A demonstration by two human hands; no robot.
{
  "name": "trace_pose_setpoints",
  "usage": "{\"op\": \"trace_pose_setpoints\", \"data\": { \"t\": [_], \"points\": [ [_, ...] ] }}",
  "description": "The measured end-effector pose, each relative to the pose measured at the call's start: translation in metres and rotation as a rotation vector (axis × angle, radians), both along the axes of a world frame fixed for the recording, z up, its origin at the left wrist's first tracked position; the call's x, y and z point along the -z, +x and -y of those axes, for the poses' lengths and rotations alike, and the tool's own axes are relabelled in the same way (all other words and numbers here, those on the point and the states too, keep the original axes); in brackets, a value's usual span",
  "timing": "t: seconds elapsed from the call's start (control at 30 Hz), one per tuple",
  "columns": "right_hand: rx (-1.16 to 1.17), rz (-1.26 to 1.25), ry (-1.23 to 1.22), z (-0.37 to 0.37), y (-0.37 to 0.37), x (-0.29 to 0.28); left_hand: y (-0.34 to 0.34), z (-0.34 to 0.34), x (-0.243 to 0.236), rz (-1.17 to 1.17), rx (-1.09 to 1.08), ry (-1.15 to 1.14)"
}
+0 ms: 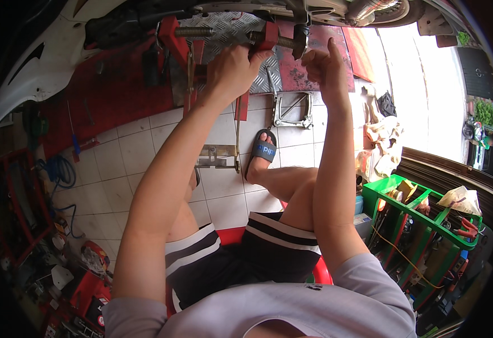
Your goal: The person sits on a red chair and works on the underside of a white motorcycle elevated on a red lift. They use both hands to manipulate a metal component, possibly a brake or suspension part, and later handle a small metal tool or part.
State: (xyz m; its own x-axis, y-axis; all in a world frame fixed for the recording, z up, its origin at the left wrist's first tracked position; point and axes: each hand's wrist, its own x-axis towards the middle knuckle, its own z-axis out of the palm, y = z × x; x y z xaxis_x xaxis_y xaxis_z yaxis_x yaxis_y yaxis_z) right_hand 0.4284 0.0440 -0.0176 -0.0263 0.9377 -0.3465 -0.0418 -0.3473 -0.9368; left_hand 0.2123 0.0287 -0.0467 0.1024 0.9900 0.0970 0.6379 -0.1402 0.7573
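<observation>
My left hand (234, 72) is closed around the lower part of a red metal bracket (265, 37), its thumb beneath it; some fingers are hidden behind. A threaded rod (285, 41) passes through this bracket toward a dark metal fitting (301, 44) under the vehicle. Just right of that fitting is my right hand (326, 66), one finger pointing up and the others curled in; whether anything is inside them is hidden. Another red bracket (173, 38) with a second threaded rod (194, 32) stands left of my left hand, part of the same red stand.
Underneath lies a silver metal frame (292, 115) on the tiles, near my sandalled foot. A steel crosspiece (218, 156) is between my legs. At right stands a green tool rack (427, 219); at left are a blue hose (60, 172) and a red rack (18, 203). Vehicle bodywork (43, 53) hangs overhead.
</observation>
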Motion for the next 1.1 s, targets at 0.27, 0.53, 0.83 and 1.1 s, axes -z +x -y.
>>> {"op": "trace_pose_setpoints", "data": {
  "t": [0.27, 0.53, 0.83, 1.1],
  "points": [
    [-0.139, 0.002, -0.002, -0.004, 0.007, 0.008, 0.001, -0.001, -0.002, 0.02, 0.006, -0.005],
    [-0.133, 0.017, -0.05, -0.003, 0.002, 0.003, -0.001, -0.001, -0.002, -0.023, 0.004, -0.032],
    [-0.222, 0.048, -0.083, -0.003, 0.006, 0.004, -0.001, 0.0, -0.003, -0.034, -0.008, -0.009],
    [-0.14, -0.028, 0.015, -0.006, 0.003, 0.007, 0.0, -0.002, 0.001, -0.022, -0.003, -0.013]
  ]
}}
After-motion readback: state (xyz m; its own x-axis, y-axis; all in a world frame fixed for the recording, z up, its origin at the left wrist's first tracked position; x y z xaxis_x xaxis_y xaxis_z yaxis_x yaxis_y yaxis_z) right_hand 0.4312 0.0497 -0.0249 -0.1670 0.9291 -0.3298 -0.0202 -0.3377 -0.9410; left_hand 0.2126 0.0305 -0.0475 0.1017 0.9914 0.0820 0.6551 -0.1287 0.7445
